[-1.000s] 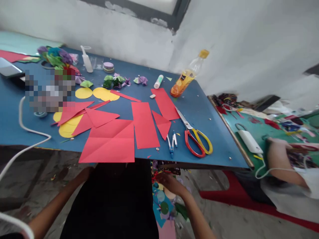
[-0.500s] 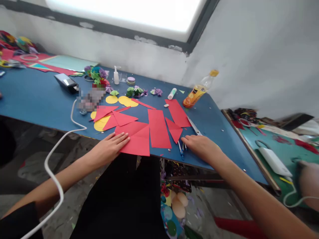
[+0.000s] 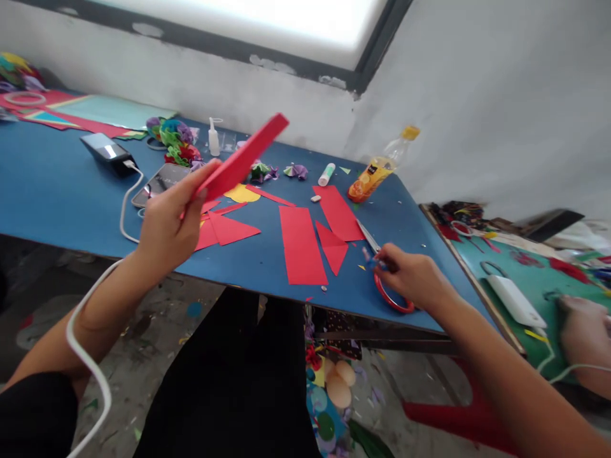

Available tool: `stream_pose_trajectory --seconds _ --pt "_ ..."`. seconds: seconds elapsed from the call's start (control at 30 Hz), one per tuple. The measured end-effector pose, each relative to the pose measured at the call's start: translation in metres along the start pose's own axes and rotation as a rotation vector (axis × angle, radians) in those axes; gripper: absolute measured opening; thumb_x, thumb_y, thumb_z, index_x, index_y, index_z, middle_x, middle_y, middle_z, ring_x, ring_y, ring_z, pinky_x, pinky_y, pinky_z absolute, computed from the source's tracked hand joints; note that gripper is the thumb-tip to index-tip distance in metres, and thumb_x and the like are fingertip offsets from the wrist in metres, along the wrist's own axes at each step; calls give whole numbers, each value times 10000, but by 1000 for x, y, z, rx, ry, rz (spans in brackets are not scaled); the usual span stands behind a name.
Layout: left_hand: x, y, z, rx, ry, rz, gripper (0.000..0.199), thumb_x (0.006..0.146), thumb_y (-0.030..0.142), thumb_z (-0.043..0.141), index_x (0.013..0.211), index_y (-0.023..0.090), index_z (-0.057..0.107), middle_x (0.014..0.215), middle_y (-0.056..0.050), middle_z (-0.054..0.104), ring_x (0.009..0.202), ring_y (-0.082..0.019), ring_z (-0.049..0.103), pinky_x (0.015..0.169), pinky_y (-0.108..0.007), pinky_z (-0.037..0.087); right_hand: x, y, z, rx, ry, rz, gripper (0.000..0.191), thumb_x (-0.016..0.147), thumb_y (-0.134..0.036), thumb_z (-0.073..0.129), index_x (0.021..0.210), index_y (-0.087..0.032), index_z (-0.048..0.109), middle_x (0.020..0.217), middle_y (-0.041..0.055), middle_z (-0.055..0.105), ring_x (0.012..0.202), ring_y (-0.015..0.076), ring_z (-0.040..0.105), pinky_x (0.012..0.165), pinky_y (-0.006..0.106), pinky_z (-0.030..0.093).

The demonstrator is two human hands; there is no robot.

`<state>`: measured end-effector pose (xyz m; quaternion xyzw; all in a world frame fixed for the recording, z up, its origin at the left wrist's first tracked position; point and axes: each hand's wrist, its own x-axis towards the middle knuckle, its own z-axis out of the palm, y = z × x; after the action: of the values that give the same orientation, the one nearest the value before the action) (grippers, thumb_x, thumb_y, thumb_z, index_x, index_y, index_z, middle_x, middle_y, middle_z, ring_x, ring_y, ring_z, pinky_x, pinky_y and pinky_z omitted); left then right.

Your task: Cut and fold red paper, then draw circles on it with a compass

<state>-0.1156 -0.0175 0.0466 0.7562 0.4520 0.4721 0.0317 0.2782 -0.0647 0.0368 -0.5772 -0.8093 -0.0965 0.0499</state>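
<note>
My left hand (image 3: 169, 219) is closed on a sheet of red paper (image 3: 245, 159), lifted above the table and seen nearly edge-on. In my closed right hand (image 3: 410, 273) is a small blue and silver drawing compass (image 3: 370, 259), partly covered by the fingers and blurred. Scissors (image 3: 394, 302) with red handles lie on the table under that hand, blades pointing away. Between my hands lie a red paper rectangle (image 3: 303, 248), a red paper triangle (image 3: 332, 248) and another red strip (image 3: 338, 213). More red pieces (image 3: 233, 228) lie beside my left hand, near yellow paper circles (image 3: 242, 193).
A juice bottle (image 3: 382, 166), a glue stick (image 3: 326, 174) and an eraser (image 3: 316, 198) stand or lie toward the back. A phone (image 3: 162, 181) and a cabled black device (image 3: 109, 152) are at left. Another person's hand (image 3: 585, 337) rests at the green table (image 3: 513, 270).
My left hand has lifted the red sheet off the table, up and leftward. My right hand has picked up the compass and shifted right, uncovering the scissors' red handles.
</note>
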Motion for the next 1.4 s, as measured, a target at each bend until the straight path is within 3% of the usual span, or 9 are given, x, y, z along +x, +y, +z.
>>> stream_pose_trajectory --seconds 0.07,0.17,0.2,0.3,0.43,0.57,0.77,1.23,1.4 --pt "12 4 24 26 -114 220 392 946 138 335 1312 118 474 1340 -59 533 1185 -146 531 1013 -276 417 11 -3 -5 291 111 189 145 811 -318 517 718 -207 505 550 2 576 441 137 531 450 259 406" --pt "10 4 71 216 -687 425 513 878 58 337 1388 105 373 1470 -89 347 1357 -199 326 1093 -359 324 35 -13 -7 721 204 374 213 794 -397 579 702 -220 504 540 -8 577 422 145 547 426 278 442" --pt "6 3 85 227 -777 441 522 863 67 383 1384 87 378 1462 -120 351 1348 -227 341 1069 -364 351 45 -17 -4 850 246 393 232 771 -413 623 702 -222 511 533 -16 575 412 138 535 419 275 438" --pt "-6 -1 109 225 -885 448 455 935 250 407 1367 107 413 1436 -138 388 1323 -267 381 1040 -396 369 71 -32 12 1144 258 362 292 713 -443 709 667 -204 549 509 -31 568 401 96 494 403 234 396" --pt "2 -12 108 138 -989 425 522 957 481 338 1345 148 445 1437 -105 406 1327 -240 378 1047 -377 341 98 -53 41 1442 125 284 297 680 -422 753 714 -183 582 530 -44 582 433 71 499 414 198 388" --pt "24 -33 109 159 -975 321 645 922 505 409 1421 111 301 1466 -131 353 1343 -252 345 1065 -389 298 119 -64 55 1514 23 164 222 704 -340 752 749 -168 619 620 -34 614 523 76 568 501 205 453" --pt "32 -59 125 211 -935 268 1014 757 770 421 1456 72 193 1530 -149 149 1413 -287 153 1135 -423 133 144 -60 61 1509 -97 100 171 689 -273 760 770 -169 651 625 -31 638 509 72 563 513 211 467" --pt "16 -48 114 300 -949 333 969 771 799 319 1451 111 256 1520 -141 198 1412 -293 158 1134 -424 72 140 -47 70 1629 -269 213 186 772 -354 704 894 -215 684 743 4 704 658 130 671 626 249 548" --pt "6 -37 105 254 -954 297 956 738 822 337 1438 172 308 1522 -103 199 1415 -281 152 1142 -427 27 143 -50 74 1537 -111 236 284 806 -471 632 768 -204 720 624 -3 645 491 85 551 468 216 447"
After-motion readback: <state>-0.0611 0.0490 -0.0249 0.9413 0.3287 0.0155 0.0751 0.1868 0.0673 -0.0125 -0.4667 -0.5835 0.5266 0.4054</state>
